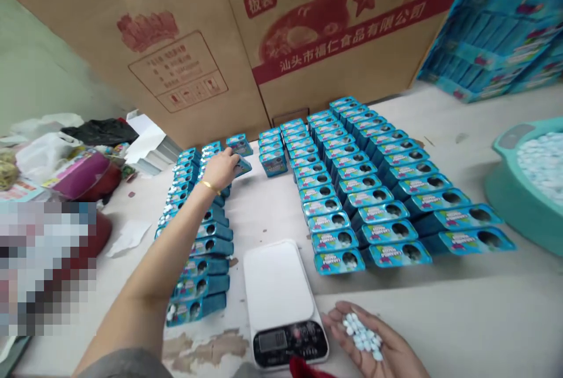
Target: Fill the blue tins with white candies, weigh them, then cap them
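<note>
The scale (277, 284) sits on the near part of the counter (440, 319), just right of the left boxes (215, 248). The right boxes (378, 212) stand in rows farther right. A carton (189, 9) stands behind them all; packs (488, 44) are stacked at far right, behind a tub (510, 184) of sweets (545, 161). Paper (129, 237) lies left of the left boxes, bags (48, 140) farther left. Loose sweets (361, 334) lie in the right hand (391, 347), near, right of the scale.

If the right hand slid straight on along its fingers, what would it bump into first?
Probably the white scale: the right hand, palm up with pale pieces, points toward its display end. Height is unclear, so it might pass above.
</note>
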`<state>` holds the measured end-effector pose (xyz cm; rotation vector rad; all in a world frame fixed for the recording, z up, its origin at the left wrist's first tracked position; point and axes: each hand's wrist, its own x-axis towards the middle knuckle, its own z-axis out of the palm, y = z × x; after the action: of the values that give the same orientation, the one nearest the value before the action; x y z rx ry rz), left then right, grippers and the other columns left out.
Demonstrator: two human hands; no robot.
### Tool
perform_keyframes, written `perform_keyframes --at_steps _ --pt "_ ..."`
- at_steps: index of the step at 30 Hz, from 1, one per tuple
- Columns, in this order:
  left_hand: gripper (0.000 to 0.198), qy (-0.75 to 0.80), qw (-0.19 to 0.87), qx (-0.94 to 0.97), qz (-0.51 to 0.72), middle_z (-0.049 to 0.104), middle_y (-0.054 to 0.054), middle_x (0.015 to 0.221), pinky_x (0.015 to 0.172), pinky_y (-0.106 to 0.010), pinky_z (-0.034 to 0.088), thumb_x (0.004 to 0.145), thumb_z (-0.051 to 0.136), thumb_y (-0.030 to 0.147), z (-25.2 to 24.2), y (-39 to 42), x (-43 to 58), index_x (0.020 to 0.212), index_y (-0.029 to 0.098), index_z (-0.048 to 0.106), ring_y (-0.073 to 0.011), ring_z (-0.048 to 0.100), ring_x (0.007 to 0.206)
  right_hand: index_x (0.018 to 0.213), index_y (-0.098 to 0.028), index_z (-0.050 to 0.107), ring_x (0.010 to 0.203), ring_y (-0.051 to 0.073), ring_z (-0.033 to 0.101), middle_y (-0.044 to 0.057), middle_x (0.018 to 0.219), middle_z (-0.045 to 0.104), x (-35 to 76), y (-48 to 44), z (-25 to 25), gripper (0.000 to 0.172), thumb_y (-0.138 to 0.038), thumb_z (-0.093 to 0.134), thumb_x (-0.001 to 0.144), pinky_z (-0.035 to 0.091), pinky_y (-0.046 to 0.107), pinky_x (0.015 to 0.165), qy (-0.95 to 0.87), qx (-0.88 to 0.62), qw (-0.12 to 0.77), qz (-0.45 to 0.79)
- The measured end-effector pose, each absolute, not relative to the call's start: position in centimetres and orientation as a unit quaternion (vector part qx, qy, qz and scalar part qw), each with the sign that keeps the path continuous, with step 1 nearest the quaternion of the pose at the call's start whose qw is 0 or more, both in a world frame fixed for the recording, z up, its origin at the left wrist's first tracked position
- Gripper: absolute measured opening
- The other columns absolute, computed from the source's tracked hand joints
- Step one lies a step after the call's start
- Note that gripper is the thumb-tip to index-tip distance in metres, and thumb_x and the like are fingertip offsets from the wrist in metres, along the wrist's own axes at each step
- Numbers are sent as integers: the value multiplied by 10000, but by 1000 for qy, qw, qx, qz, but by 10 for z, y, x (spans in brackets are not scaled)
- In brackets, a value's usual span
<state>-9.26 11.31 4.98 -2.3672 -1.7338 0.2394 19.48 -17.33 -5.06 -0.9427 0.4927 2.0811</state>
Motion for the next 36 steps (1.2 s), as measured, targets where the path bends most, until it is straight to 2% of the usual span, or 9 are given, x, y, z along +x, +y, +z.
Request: perform_keyframes --at_steps 4,9,14,17,20,24,27,31,36 --pt "251 -497 63 -858 110 564 -65 916 633 -277 392 875 461 386 87 10 -70 838 172 585 -184 571 770 865 -46 711 918 260 692 167 913 735 196 -182 -39 200 -138 718 688 563 303 840 164 -388 400 814" --pt "249 -452 -29 -884 114 594 -44 836 598 -251 381 898 461 403 85 -91 -26 865 163 520 -159 566 720 930 -28 684 944 262 685 215 944 717 197 -200 -36 196 -109 616 765 556 316 849 138 -375 385 832" --pt "217 -460 -50 -879 116 630 -59 894 626 -260 410 871 518 334 62 -112 -10 976 145 492 -185 599 790 944 -27 671 977 267 673 211 951 715 200 -218 -32 194 -90 570 791 555 310 852 124 -366 384 839" --pt "320 -460 -33 -882 96 627 -78 965 683 -296 435 843 563 355 65 -115 -8 1063 137 485 -216 596 860 962 -25 663 1006 270 661 212 981 709 203 -228 -30 207 -96 547 807 546 322 876 115 -365 390 838" --pt "397 -440 -2 -898 18 583 -109 1085 778 -339 443 843 561 393 72 -136 2 1135 136 480 -243 553 978 1000 -28 650 1030 266 651 214 1036 695 204 -235 -29 233 -106 520 823 542 336 886 116 -359 387 841" --pt "211 -358 -84 -930 1 577 -67 950 690 -285 449 913 433 306 52 -189 34 1015 158 545 -174 547 827 961 -88 659 880 193 701 120 930 733 202 -241 -33 206 -152 492 858 563 327 844 142 -338 392 844" --pt "180 -338 -108 -935 -7 561 -66 955 690 -275 462 919 417 238 18 -223 58 1015 150 541 -169 544 840 880 -134 664 767 139 702 39 830 739 202 -246 -41 142 -165 529 850 569 290 818 159 -334 402 838" --pt "148 -371 -104 -922 -23 545 -73 945 634 -273 478 915 419 218 -13 -241 73 978 146 533 -180 554 830 893 -162 674 852 145 696 19 867 738 205 -253 -53 126 -160 582 808 557 283 840 136 -352 402 834" --pt "157 -378 -112 -919 -14 546 -79 926 619 -291 494 917 387 192 -11 -241 74 956 133 527 -184 564 798 946 -165 679 910 184 689 36 916 736 206 -258 -58 190 -212 622 771 564 321 831 118 -352 379 848"
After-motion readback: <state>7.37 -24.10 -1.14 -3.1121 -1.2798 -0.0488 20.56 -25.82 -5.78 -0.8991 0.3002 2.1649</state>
